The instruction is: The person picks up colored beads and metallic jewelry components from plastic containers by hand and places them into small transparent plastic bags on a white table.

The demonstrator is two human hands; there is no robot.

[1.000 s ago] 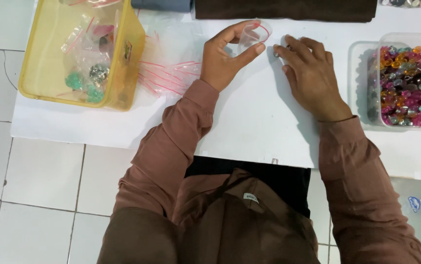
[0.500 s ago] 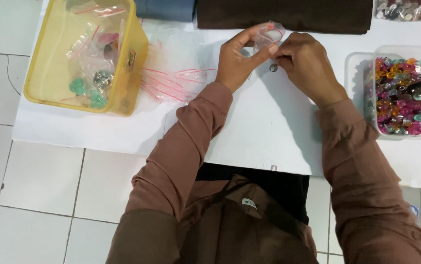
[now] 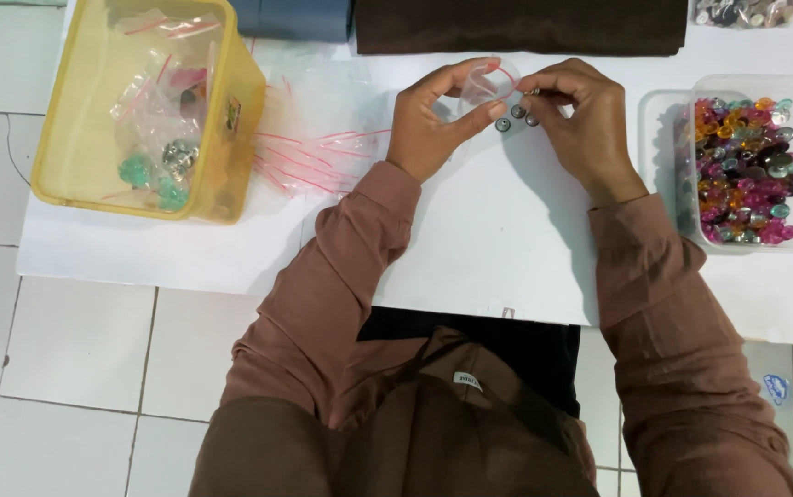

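Small clear zip bag [image 3: 487, 85] is being pinched open by left hand [image 3: 433, 124] while right hand [image 3: 579, 115] fingertips are pinching round silver buttons [image 3: 516, 116] beside its mouth

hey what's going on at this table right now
A person in a brown top sits at a white table. Their left hand holds a small clear zip bag open, while the right hand pinches small round grey buttons at its mouth. A clear tray of colourful buttons sits to the right. To the left lie spare zip bags and a yellow tub holding filled bags.
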